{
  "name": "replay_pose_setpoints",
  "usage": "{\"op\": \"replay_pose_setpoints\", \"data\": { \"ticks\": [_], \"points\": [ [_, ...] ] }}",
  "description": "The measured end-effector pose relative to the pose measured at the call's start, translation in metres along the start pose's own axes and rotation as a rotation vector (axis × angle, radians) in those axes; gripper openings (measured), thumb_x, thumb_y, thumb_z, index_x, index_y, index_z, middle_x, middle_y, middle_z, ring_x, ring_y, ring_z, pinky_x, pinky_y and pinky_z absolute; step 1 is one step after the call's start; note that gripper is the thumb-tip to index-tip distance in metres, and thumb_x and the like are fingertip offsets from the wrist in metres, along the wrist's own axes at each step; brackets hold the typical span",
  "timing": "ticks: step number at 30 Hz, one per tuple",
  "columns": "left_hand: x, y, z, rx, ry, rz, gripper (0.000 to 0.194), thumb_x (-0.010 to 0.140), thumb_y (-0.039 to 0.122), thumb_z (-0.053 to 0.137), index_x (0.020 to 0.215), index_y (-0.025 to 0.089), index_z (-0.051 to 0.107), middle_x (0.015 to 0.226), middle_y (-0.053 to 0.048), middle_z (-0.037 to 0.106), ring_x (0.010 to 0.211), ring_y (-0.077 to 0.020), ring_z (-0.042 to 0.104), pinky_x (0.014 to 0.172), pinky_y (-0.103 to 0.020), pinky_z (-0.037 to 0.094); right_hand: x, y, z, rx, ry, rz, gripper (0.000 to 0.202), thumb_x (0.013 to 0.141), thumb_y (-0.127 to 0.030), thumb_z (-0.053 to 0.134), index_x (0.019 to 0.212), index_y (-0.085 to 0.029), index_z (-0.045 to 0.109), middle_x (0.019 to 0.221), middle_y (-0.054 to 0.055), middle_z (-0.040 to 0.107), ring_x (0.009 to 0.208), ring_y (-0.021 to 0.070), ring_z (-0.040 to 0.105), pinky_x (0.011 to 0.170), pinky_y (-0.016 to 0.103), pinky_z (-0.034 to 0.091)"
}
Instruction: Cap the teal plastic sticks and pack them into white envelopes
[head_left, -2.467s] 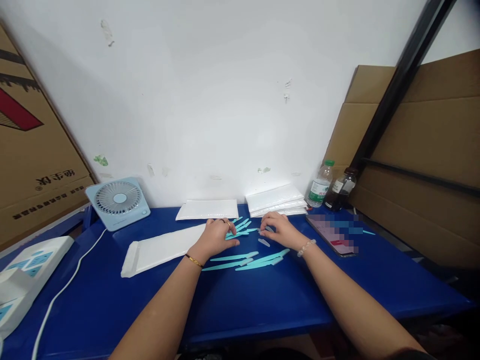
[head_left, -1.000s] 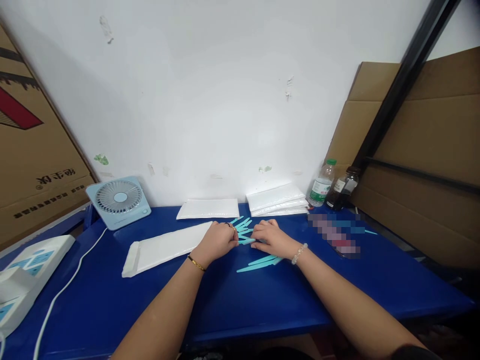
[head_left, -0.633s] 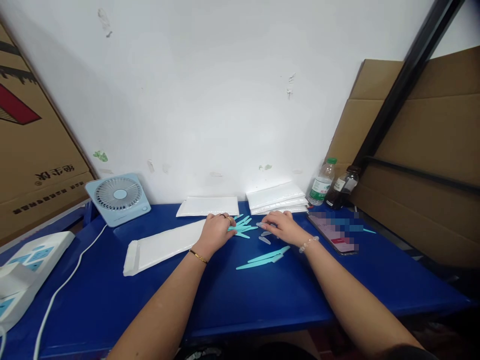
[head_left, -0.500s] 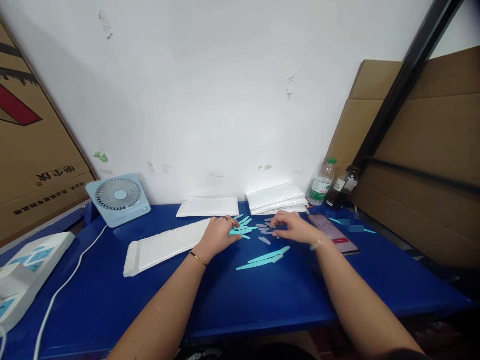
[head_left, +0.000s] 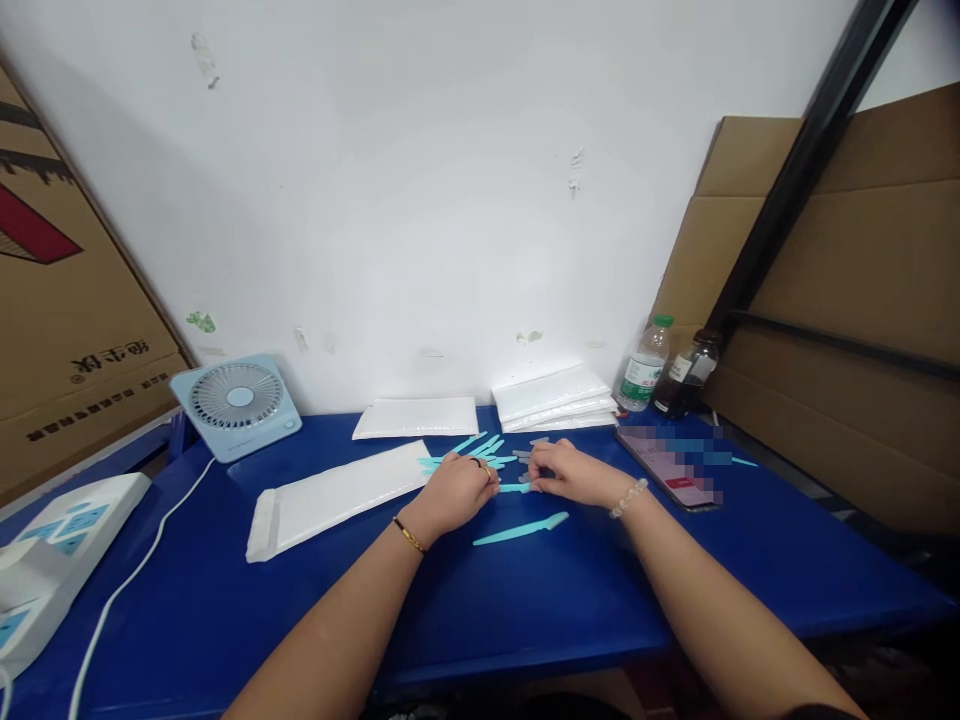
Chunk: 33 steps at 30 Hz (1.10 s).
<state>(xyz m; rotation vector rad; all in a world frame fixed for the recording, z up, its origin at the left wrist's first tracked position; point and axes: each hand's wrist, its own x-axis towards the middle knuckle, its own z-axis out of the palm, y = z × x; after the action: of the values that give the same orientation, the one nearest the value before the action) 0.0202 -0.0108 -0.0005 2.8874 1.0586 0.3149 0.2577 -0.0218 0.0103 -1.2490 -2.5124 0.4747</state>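
A turquoise eyebrow razor point(head_left: 514, 488) spans the gap between my two hands, just above the blue table. My left hand point(head_left: 459, 490) is closed on its handle end. At the other end, the fingertips of my right hand point(head_left: 564, 470) are pinched on the blade end; whether a small cover is there too is hidden. Another eyebrow razor point(head_left: 519, 531) lies nearer to me. Behind my left hand is a loose pile of turquoise razors point(head_left: 487, 448). Several small clear blade covers point(head_left: 521, 456) lie beside the pile, partly behind my right fingers.
A long white padded envelope point(head_left: 337, 500) lies left of my hands. More white envelopes point(head_left: 555, 395) stand stacked by the wall. A phone point(head_left: 667, 470), a water bottle point(head_left: 643, 370) and a dark bottle point(head_left: 684, 380) are right. A blue fan point(head_left: 238, 400) and power strip point(head_left: 82, 540) are left.
My left hand has come right and nearer to me from the pile, and one of the two front razors is now between my hands. My right hand has moved slightly left, fingers pinched.
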Motion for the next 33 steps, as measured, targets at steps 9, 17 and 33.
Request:
{"op": "replay_pose_setpoints", "data": {
  "ticks": [9,17,33],
  "points": [
    [0.001,-0.014,-0.011,0.115,0.107,-0.101,0.03,0.095,0.033,0.035,0.087,0.02,0.06,0.088,-0.005,0.063,0.089,-0.0194,0.052,0.076,-0.033,0.03,0.007,0.013,0.005,0.203,0.051,0.077,0.023,0.085,-0.032,0.051,0.076,-0.016,0.065,0.068,0.002,0.066,0.061,0.0136,0.057,0.059,0.024,0.041],
    [0.001,-0.02,-0.013,0.112,0.124,-0.156,0.03,0.095,0.034,0.034,0.09,0.021,0.061,0.091,-0.005,0.062,0.093,-0.0189,0.051,0.08,-0.034,0.028,0.013,0.014,0.015,0.39,0.158,0.127,0.033,0.08,-0.043,0.059,0.098,-0.016,0.065,0.077,0.004,0.069,0.067,0.0156,0.061,0.063,0.027,0.047],
    [-0.007,-0.009,-0.018,-0.118,0.055,-0.116,0.028,0.088,0.044,0.047,0.095,0.021,0.062,0.095,-0.004,0.064,0.096,-0.0204,0.056,0.084,-0.034,0.034,-0.013,0.012,-0.003,0.204,-0.194,0.015,0.031,0.062,-0.039,0.078,0.081,-0.018,0.067,0.081,0.0,0.055,0.069,0.0127,0.052,0.06,0.023,0.042]
  ]
}}
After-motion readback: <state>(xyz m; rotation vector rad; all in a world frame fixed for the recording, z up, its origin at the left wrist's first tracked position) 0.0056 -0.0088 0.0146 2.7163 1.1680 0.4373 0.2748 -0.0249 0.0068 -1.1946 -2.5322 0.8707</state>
